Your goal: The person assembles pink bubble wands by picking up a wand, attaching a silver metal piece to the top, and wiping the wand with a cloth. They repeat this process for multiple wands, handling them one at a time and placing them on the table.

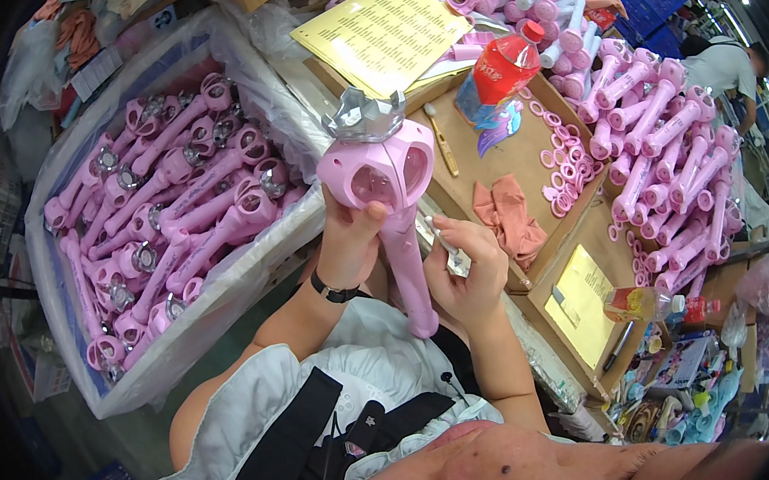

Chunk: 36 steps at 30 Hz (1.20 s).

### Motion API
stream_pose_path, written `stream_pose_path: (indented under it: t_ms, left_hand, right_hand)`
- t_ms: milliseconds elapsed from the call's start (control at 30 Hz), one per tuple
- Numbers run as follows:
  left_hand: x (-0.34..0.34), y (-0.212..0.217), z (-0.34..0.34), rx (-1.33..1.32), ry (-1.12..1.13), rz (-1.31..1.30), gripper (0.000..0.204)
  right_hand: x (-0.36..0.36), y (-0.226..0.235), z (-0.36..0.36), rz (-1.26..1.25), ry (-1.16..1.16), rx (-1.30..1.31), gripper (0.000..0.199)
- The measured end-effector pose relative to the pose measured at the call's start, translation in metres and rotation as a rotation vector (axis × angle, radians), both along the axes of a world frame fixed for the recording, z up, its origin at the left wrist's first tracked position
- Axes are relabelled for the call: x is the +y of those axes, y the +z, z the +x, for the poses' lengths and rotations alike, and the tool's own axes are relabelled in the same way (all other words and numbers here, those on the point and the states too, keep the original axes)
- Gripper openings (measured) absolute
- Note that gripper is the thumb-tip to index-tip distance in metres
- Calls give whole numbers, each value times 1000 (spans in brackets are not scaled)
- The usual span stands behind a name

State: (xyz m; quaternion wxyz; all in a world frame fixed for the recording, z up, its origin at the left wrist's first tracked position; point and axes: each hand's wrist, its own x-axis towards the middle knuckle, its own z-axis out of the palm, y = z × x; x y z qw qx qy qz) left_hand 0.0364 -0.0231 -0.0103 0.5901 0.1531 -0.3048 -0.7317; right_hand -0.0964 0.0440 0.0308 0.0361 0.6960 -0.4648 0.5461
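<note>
A pink toy wand (408, 266) stands nearly upright in front of me. Its round head has oval openings, and a silver crown (366, 115) sits on top. My left hand (348, 248) is closed round the wand just under the head, thumb on the front. Beside the handle, my right hand (474, 273) pinches a small white stick-like piece (438, 234); its kind is too small to make out. The piece's tip is close to the handle, and I cannot tell whether they touch.
To the left, a plastic-lined bin (196, 321) holds many crowned pink wands (182, 186). At right, a cardboard tray (454, 186) contains pink rings (564, 151), an orange cloth (509, 222), a toothbrush (442, 140) and a red-labelled bottle (507, 68). Pink handles (664, 136) are piled beyond; another person (725, 73) is far right.
</note>
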Motion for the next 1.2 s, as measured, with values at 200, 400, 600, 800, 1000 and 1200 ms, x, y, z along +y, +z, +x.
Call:
stream_pose_path:
  t_ms: [200, 400, 600, 800, 1000, 1200]
  left_hand:
    - [-2, 1, 0, -312, 163, -232, 100]
    - [-3, 6, -1, -750, 191, -572, 111]
    - [2, 8, -7, -927, -14, -599, 109]
    - [9, 19, -6, -1095, 42, -852, 104]
    - [3, 21, -3, -971, -47, -913, 99]
    - [-18, -1, -10, -663, -329, -487, 89]
  right_hand:
    - [11, -8, -2, 197, -157, 41, 29]
    - [28, -37, -11, 435, -268, 144, 23]
    - [49, -58, -15, 517, -313, 223, 16]
    - [61, -70, -10, 718, -140, -235, 18]
    - [73, -81, -14, 1206, 388, -1611, 21]
    - [69, -64, -8, 1154, 177, -1049, 23]
